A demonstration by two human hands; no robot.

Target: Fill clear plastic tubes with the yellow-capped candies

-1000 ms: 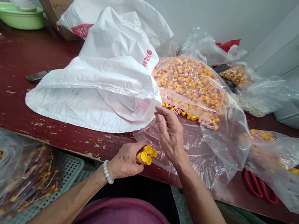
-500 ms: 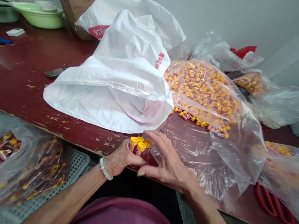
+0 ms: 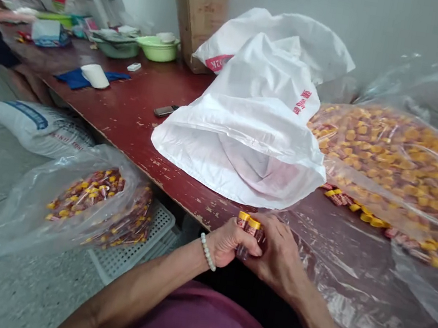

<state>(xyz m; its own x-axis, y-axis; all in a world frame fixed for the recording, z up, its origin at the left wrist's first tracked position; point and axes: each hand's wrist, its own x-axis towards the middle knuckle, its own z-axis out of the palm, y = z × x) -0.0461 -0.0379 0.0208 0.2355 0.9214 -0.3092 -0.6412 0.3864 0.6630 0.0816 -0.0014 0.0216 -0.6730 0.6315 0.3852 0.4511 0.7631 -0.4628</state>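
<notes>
My left hand (image 3: 227, 243), with a beaded bracelet (image 3: 208, 251) at its wrist, is closed around a few small clear tubes with yellow caps (image 3: 253, 225) and reddish contents. My right hand (image 3: 278, 248) presses against the same bunch from the other side, its fingers curled along the tubes and hiding some of them. Both hands are at the table's front edge, just below the mouth of a large white woven sack (image 3: 244, 135) lying on its side. Right of the sack, a clear plastic bag (image 3: 394, 158) bulges with many yellow-capped pieces, several of them loose at its lower edge.
Left of my arm, an open clear bag (image 3: 26, 227) of capped tubes rests on a grey perforated crate (image 3: 159, 226). A printed sack (image 3: 37, 127) lies behind it. The dark red table (image 3: 134, 123) bears a phone (image 3: 164, 111), green basins (image 3: 158, 50) and a cardboard box (image 3: 204, 17).
My view has swung left, bringing more floor and the far table into sight. My right hand, spread and apart from the tubes before, has closed in against them.
</notes>
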